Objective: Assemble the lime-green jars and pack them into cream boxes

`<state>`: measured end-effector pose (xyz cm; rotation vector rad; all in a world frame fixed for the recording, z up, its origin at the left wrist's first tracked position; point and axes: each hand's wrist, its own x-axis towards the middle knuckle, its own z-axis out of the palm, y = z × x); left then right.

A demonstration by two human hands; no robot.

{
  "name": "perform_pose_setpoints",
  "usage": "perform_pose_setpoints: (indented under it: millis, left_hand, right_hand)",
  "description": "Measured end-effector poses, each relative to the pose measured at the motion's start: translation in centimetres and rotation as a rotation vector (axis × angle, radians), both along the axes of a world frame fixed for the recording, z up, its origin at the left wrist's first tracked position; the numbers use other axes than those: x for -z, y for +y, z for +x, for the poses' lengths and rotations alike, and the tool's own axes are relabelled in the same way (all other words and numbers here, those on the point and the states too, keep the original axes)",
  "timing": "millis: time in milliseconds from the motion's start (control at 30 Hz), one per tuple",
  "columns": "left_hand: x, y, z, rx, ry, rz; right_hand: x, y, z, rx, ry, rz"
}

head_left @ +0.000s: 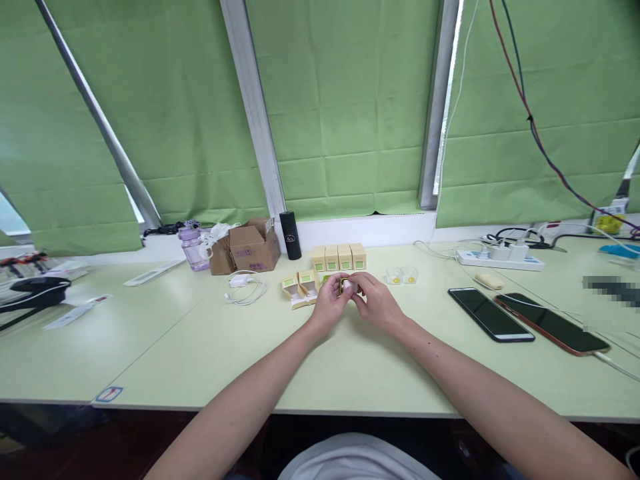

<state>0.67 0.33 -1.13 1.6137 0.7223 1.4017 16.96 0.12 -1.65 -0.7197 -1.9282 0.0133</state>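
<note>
My left hand [330, 303] and my right hand [375, 300] meet over the pale green table [350, 367], both pinched round one small pale object with a yellowish rim [347, 286]. Just beyond them stands a row of several small cream boxes with green labels [339, 257]. Two opened cream boxes [300, 288] lie to the left of my left hand. A clear little tray with yellow dots [401, 275] sits to the right of the row.
Two phones [491, 314] [550, 323] lie at the right, a power strip [497, 259] behind them. Brown cardboard boxes [250, 247], a black cylinder [290, 235], a purple bottle [194, 248] and a white cable [245, 288] are at the back left. Green blinds cover the windows.
</note>
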Motion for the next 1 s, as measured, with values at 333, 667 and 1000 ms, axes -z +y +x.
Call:
perform_pose_setpoints:
  millis: [333,667,1000]
  left_hand:
    - [0.2,0.2,0.0,0.024,-0.038,-0.004]
    - [0.5,0.7,-0.5,0.102,-0.126,-0.116]
    - [0.0,0.3,-0.7,0.13,-0.12,-0.141]
  right_hand:
    - [-0.2,-0.2,0.0,0.0,0.013,-0.023]
    - [0.3,0.4,0.4,0.011,0.072,-0.169]
    - [0.4,0.8,0.4,0.0,0.14,-0.26]
